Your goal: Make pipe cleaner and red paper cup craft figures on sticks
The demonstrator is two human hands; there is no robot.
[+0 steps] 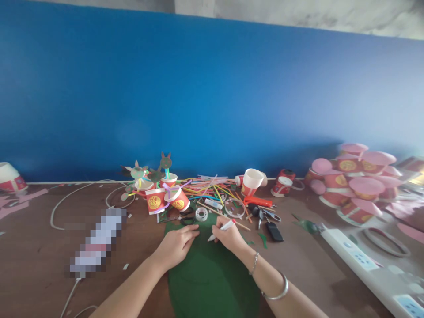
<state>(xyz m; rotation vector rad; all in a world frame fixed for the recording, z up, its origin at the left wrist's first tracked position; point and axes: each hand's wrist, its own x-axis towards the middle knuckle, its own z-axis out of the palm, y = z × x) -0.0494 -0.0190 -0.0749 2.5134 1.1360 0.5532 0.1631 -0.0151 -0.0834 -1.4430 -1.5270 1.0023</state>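
Observation:
A large sheet of dark green paper lies on the brown table in front of me. My left hand rests flat on its left upper part, fingers stretched out. In my right hand is a white marker with a red end, its tip pointing down and left close to the paper. Whether the tip touches the sheet I cannot tell. Just beyond my hands sits a roll of tape, with dark-handled scissors to its left.
Red paper cups with animal cut-outs stand behind left, beside colourful straws. At right are keys, an orange-handled tool, stacked cups with pink discs and a power strip. A blurred-out device with a cable lies left.

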